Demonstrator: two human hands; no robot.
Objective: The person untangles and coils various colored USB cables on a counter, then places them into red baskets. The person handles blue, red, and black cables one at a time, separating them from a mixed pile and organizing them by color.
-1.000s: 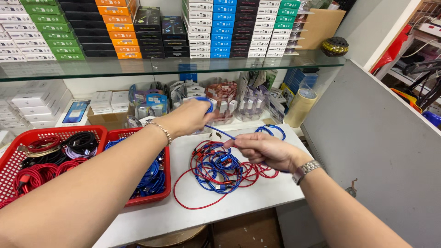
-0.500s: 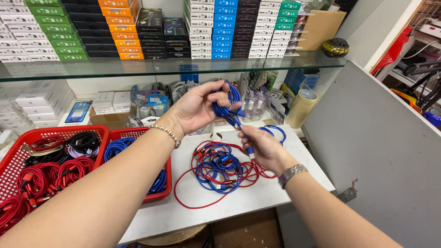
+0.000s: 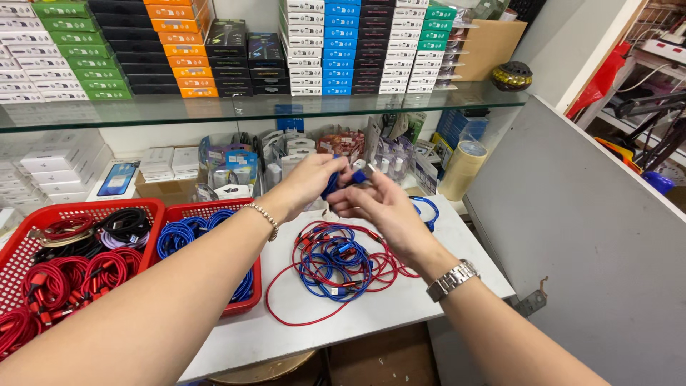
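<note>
1. Both hands are up over the white table (image 3: 400,314), meeting in front of the lower shelf clutter.
2. The left hand (image 3: 311,182), a beaded bracelet (image 3: 266,216) on its wrist, has its fingers curled together around a blue cable (image 3: 334,182); the bundle shows dark blue between thumb and fingers.
3. The right hand (image 3: 379,207), a metal wristwatch (image 3: 451,279) on that arm, comes in from the other side; its fingertips are pinched on the blue cable's end, right up against the left hand.
4. So the blue cable is in the air, held by both hands, above the table and just in front of the packaged goods.
5. Below the hands lies a loose tangle of red and blue cables (image 3: 339,264) spread on the table, one red loop trailing out towards the near edge.
6. Another blue loop (image 3: 426,212) lies on the table just past the right hand.
7. To the left, touching side by side, sit two red baskets: the nearer basket (image 3: 239,304) holds coiled blue cables, the farther basket (image 3: 21,239) red, black and pale ones.
8. A roll of tape (image 3: 463,168) stands at the back right of the table.
9. Overhead, a glass shelf (image 3: 214,111) carries stacked coloured boxes.
</note>
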